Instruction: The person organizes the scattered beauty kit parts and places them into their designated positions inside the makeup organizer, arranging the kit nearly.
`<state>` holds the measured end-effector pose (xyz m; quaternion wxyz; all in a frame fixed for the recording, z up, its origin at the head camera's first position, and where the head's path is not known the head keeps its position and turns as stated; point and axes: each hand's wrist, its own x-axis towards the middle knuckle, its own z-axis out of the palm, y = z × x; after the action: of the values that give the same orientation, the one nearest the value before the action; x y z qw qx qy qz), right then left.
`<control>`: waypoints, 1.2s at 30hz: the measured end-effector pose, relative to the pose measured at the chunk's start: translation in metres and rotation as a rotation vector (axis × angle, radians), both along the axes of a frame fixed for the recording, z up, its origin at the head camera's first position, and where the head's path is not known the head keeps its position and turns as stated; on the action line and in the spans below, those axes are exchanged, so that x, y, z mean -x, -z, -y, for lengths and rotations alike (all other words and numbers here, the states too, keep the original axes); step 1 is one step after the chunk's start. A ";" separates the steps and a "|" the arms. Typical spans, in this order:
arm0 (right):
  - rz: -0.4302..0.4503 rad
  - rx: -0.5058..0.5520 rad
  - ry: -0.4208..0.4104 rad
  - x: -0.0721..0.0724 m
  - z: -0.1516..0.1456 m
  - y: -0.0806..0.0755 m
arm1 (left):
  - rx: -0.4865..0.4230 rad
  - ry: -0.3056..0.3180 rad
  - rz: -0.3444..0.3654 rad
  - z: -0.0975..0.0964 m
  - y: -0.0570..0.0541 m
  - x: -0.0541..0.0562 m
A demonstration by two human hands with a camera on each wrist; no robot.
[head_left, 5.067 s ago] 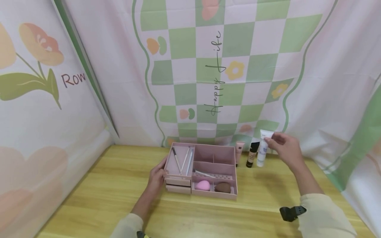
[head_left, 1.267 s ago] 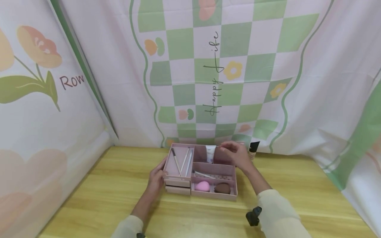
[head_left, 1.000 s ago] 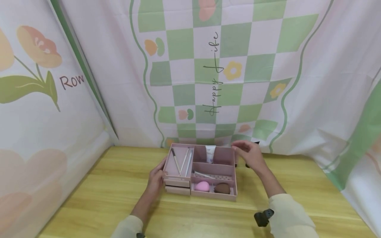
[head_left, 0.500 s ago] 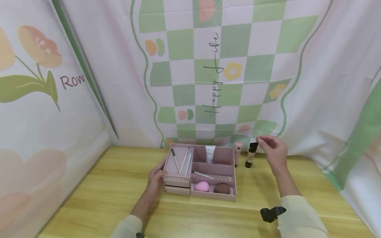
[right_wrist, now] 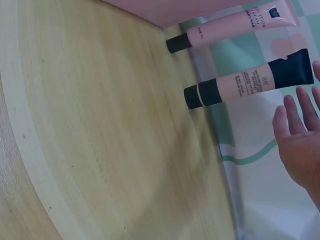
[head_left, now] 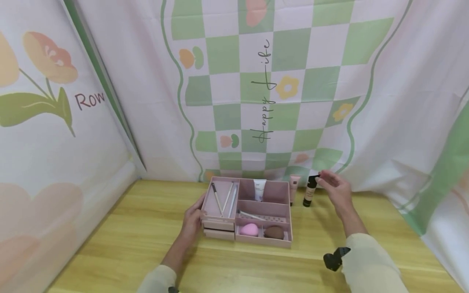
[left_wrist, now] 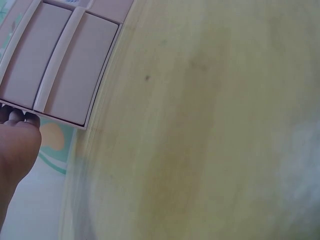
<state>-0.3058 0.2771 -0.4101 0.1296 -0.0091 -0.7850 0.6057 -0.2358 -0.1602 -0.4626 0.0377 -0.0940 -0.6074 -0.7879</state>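
My left hand [head_left: 192, 219] holds the left side of a pink makeup organizer [head_left: 261, 243]; in the left wrist view, its fingers curl against the side by the drawers. My right hand [head_left: 338, 195] pinches the black top end of a foundation tube [head_left: 310, 191], which stands on its cap on the table. In the right wrist view the other fingers [right_wrist: 294, 117] stay loosely extended, while the pinching fingertips are mostly out of frame. A pink cream tube [right_wrist: 240, 26] stands between the foundation and the organizer. A white tube [head_left: 259, 190] stands in the organizer's back compartment.
Several slim brushes [head_left: 217, 199] lie in the organizer's left top tray. Its front right compartments hold a pink makeup sponge [head_left: 249, 230] and a brown one [head_left: 274, 232]. A patterned curtain [head_left: 264, 101] hangs behind the wooden table [head_left: 146, 244].
The white tube went from the table into the organizer's back compartment. My right hand let go of it and moved right to the foundation tube's top. The left hand stayed on the organizer.
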 end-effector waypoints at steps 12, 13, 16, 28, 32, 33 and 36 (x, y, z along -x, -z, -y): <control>0.124 -0.140 -0.092 0.007 0.006 0.006 | -0.001 -0.002 0.005 -0.001 0.001 -0.001; 0.115 -0.134 -0.086 0.007 0.006 0.006 | -0.001 -0.002 0.007 -0.001 0.001 -0.001; 0.084 -0.111 -0.077 0.009 0.006 0.008 | 0.001 -0.005 0.005 -0.001 0.001 -0.001; 0.025 -0.069 -0.099 0.012 0.006 0.012 | -0.001 -0.004 -0.005 -0.001 -0.001 0.001; 0.018 -0.063 -0.087 0.012 0.007 0.011 | 0.003 0.003 -0.013 0.000 0.000 0.000; 0.016 -0.057 -0.081 0.012 0.007 0.010 | 0.002 0.003 -0.011 0.000 0.000 0.000; -0.002 -0.045 -0.057 0.012 0.007 0.008 | 0.010 0.009 -0.014 0.001 0.000 0.000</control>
<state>-0.3182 0.2702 -0.4185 0.1132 0.0165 -0.7983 0.5912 -0.2360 -0.1613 -0.4624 0.0381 -0.1022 -0.6107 -0.7843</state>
